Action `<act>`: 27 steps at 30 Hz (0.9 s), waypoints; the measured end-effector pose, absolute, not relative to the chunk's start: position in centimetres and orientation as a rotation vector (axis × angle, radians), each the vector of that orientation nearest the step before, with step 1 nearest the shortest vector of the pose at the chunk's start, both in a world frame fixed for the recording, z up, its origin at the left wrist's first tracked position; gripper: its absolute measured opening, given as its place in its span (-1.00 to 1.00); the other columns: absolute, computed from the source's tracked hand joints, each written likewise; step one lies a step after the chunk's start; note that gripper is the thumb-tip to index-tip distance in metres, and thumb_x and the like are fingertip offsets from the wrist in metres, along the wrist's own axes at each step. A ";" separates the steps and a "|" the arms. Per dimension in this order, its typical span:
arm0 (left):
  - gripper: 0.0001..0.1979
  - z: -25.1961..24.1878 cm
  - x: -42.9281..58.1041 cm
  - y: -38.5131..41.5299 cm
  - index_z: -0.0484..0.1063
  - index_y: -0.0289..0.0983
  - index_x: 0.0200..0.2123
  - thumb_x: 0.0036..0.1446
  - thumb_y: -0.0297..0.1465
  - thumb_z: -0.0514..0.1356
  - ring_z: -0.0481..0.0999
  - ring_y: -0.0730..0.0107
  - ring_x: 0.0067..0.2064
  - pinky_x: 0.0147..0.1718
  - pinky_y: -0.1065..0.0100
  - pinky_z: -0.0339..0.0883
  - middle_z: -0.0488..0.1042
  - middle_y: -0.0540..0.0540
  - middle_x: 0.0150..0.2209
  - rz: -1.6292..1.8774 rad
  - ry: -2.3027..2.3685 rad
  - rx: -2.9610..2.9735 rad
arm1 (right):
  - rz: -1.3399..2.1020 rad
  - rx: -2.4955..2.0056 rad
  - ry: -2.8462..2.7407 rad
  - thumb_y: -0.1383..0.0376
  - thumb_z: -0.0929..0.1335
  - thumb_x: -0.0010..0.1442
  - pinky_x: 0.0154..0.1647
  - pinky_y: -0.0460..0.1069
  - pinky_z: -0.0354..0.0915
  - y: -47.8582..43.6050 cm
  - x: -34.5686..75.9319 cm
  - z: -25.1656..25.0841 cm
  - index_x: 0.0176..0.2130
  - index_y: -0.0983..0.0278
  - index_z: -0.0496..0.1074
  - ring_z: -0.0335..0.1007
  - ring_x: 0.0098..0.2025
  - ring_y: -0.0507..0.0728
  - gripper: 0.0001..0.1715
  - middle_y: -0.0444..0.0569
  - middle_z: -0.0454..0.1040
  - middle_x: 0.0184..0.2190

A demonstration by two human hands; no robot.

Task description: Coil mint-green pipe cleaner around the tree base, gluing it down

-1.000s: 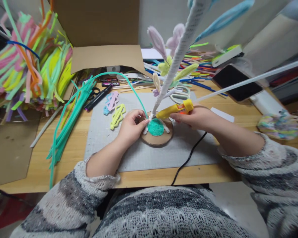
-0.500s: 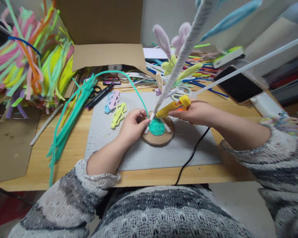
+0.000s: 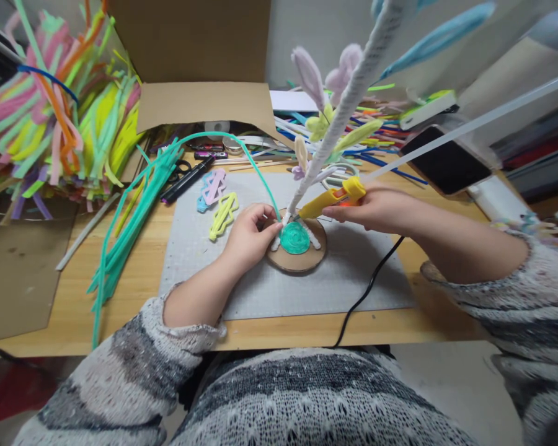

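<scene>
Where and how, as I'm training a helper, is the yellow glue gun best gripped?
Probably by the handle, from the right: the yellow glue gun slants nozzle-down and left toward the foot of the white stem, and its glue stick juts out behind. The right hand seems to hide the handle.

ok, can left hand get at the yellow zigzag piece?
Likely yes: the yellow zigzag piece lies beside the left hand, nothing visibly between, but its fingers would probably have to leave the green pipe cleaner first.
</scene>
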State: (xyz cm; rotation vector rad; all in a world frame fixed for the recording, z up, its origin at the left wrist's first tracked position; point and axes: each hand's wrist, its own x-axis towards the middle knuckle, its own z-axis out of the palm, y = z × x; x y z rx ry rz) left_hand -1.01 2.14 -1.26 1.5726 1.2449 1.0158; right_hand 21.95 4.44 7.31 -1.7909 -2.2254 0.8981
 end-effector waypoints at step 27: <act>-0.90 -1.4 -1.1 2.2 0.34 -0.24 -0.42 0.02 -0.44 0.24 0.34 0.43 -0.39 -0.40 0.39 0.23 0.36 0.03 -0.44 1.009 1.244 1.574 | 0.842 -1.604 -2.405 0.03 0.36 0.12 -0.28 0.01 0.33 4.0 22.3 6.7 -0.16 0.08 0.56 0.47 -0.30 0.13 -0.66 -0.17 0.59 -0.28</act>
